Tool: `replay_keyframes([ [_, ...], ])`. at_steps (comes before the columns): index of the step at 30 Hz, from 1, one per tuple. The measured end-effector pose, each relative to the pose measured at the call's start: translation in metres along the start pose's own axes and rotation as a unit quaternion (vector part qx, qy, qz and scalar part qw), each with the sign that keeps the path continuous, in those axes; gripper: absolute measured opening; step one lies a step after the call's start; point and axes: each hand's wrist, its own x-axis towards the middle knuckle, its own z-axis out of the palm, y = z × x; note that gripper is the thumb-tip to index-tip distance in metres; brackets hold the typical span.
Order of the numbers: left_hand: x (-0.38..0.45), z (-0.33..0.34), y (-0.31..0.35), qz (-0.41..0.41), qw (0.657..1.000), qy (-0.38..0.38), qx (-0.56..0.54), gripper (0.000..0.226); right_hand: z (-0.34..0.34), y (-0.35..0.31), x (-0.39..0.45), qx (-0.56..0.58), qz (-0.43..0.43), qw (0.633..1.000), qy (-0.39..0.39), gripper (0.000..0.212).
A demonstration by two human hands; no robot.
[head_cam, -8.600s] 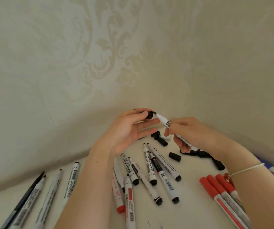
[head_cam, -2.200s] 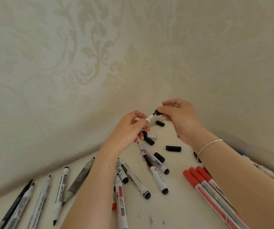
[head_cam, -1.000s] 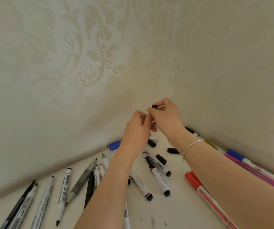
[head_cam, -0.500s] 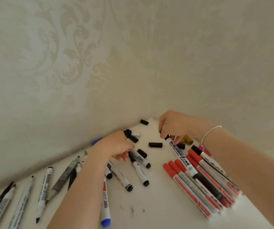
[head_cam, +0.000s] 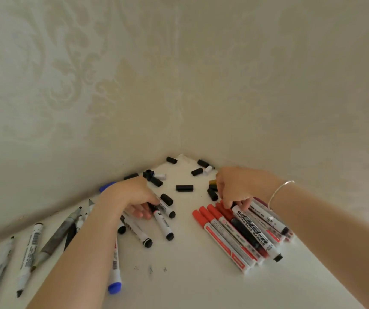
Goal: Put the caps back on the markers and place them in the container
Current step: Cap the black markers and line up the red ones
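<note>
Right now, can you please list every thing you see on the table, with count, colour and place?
Capped markers: a row, mostly red caps, under the right hand.
Whiteboard marker: one, black and white, on top of that row.
Uncapped black markers: several, at the left hand.
Loose caps: about ten, mostly black, near the corner.
Uncapped markers: several, far left.
Blue-ended marker: one, near edge.
Table: white.
Left hand: on the black markers.
Right hand: fingers on the whiteboard marker.
</note>
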Motion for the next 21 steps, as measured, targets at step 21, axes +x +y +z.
replay_keyframes([
  [21, 0.0, -0.002, -0.004, -0.019, 0.999, -0.003, -0.045, 0.013, 0.011, -0.039, 0.047, -0.022, -0.141, 0.978, 0.152, 0.046],
])
